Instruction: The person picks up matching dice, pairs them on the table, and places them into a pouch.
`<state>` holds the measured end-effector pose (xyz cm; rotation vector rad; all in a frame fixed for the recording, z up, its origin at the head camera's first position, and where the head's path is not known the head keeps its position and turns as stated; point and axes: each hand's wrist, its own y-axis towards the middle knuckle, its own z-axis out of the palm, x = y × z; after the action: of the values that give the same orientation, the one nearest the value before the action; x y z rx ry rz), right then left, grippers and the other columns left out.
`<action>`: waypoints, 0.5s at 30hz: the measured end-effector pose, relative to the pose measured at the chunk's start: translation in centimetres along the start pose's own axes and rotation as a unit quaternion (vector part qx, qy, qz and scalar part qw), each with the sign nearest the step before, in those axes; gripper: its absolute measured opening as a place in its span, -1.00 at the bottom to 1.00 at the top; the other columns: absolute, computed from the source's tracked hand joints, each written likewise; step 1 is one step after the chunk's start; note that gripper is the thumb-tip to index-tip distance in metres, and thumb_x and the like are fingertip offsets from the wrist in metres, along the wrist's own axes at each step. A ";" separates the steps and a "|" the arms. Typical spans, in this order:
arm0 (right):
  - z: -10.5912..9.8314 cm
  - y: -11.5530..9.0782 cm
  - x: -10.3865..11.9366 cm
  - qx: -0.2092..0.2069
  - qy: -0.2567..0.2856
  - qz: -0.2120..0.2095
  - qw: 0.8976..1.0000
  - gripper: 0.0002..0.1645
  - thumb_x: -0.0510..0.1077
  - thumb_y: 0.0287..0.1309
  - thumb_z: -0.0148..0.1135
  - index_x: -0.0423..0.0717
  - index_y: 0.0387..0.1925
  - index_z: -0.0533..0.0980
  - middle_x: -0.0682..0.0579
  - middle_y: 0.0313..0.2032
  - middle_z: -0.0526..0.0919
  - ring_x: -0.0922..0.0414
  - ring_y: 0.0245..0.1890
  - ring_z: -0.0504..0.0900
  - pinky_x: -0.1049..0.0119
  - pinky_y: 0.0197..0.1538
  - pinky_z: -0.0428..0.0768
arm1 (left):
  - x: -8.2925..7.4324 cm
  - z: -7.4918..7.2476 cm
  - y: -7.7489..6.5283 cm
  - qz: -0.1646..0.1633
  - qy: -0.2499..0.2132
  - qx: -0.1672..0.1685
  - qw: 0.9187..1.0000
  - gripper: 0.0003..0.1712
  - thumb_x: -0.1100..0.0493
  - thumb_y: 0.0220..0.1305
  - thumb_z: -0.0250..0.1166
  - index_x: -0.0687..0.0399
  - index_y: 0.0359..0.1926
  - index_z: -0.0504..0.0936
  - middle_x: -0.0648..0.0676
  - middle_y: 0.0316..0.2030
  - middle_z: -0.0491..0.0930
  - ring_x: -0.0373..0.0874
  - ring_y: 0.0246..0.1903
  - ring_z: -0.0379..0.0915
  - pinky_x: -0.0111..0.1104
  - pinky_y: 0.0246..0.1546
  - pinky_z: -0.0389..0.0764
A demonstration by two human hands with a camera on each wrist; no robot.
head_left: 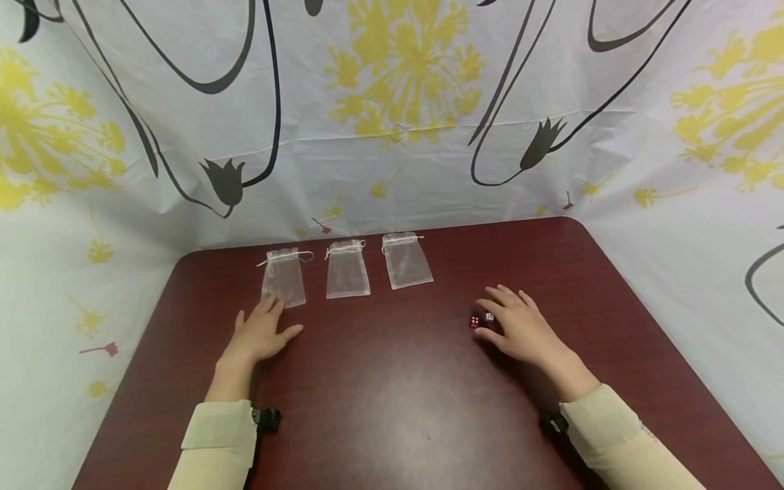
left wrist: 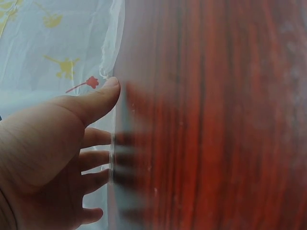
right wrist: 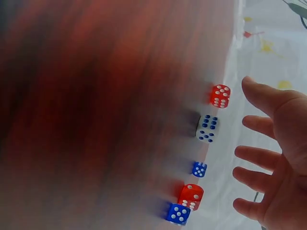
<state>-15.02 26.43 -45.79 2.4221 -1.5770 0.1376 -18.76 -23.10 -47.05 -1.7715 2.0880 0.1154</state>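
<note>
1. Datum: I reference all positions to the middle pouch point(head_left: 347, 272), a sheer drawstring bag lying flat on the reddish-brown desk point(head_left: 380, 381).
2. Left pouch point(head_left: 294, 282): lies just to the left of the middle pouch, its white drawstring at the far end.
3. Right pouch point(head_left: 407, 264): lies just to the right of the middle pouch, slightly turned, drawstring also at the far end.
4. Left grip point(head_left: 260, 335): located left of the middle pouch and nearer the person. Fingers and thumb stand apart. In my head view the fingertips overlap the near edge of the left pouch; I cannot tell how firmly they touch.
5. Right grip point(head_left: 520, 328): located well right of the middle pouch and nearer the person. Fingers and thumb stand apart above the dice.
6. Dice, all right of the middle pouch and nearer the person: a red die point(head_left: 474, 322) and a white die point(head_left: 489, 317) show between thumb and fingers. My right wrist view adds a small blue die point(right wrist: 199, 169), a second red die point(right wrist: 191, 196) and a second blue die point(right wrist: 177, 214); the last two overlap in view.
7. Backdrop: a flower-printed cloth point(head_left: 380, 163) hangs beyond the middle pouch.
</note>
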 end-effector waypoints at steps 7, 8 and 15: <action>0.5 1.2 0.0 -0.002 -0.033 -0.036 0.999 -0.53 0.01 0.13 0.51 -0.16 0.00 0.67 -0.28 0.27 0.50 -0.31 0.37 0.34 -0.39 0.35 0.19 | 0.0 -0.2 -0.1 0.001 -0.002 -0.007 1.000 -0.06 -0.19 0.45 0.18 0.40 0.51 0.12 0.46 0.51 -0.06 0.38 0.50 -0.16 0.39 0.38 -0.28; 0.6 1.3 0.0 -0.002 -0.035 -0.039 0.999 -0.57 0.00 0.12 0.51 -0.16 -0.04 0.68 -0.28 0.26 0.52 -0.31 0.37 0.35 -0.39 0.35 0.20 | -0.1 -0.2 -0.1 0.001 -0.003 -0.007 1.000 -0.06 -0.19 0.45 0.18 0.40 0.51 0.12 0.46 0.51 -0.06 0.38 0.50 -0.17 0.39 0.38 -0.28; 1.2 1.7 -0.3 0.011 -0.045 -0.049 0.998 -0.73 -0.07 0.09 0.54 -0.09 -0.19 0.72 -0.28 0.23 0.54 -0.30 0.36 0.37 -0.39 0.34 0.23 | 0.0 0.1 -0.3 0.003 -0.002 -0.008 1.000 -0.07 -0.20 0.45 0.18 0.39 0.51 0.13 0.46 0.51 -0.05 0.37 0.50 -0.15 0.39 0.38 -0.26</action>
<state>-16.73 25.73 -46.74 2.5490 -1.4962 0.0287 -18.48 -23.13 -47.12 -1.7731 2.0949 0.1388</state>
